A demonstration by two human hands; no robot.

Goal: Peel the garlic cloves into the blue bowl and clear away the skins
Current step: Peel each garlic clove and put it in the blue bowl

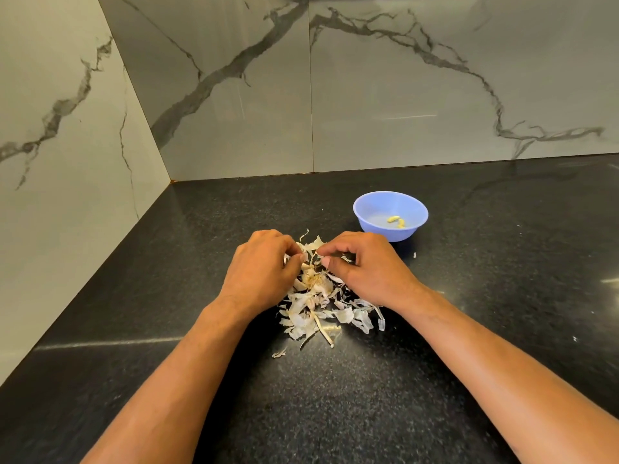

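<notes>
A pile of papery garlic skins [323,313] lies on the black counter [335,396], with a garlic stem and root piece in it. Over the pile's far end, my left hand [264,266] and my right hand [365,266] meet fingertip to fingertip, both pinched on a garlic clove [310,256] still wrapped in skin. Most of the clove is hidden by my fingers. The blue bowl [371,209] stands just beyond my right hand, holding two peeled yellowish cloves [397,221].
Marble walls meet at a corner [172,179] behind and to the left of the counter. Small skin flecks [414,255] lie near the bowl, and one loose scrap [278,353] sits in front of the pile.
</notes>
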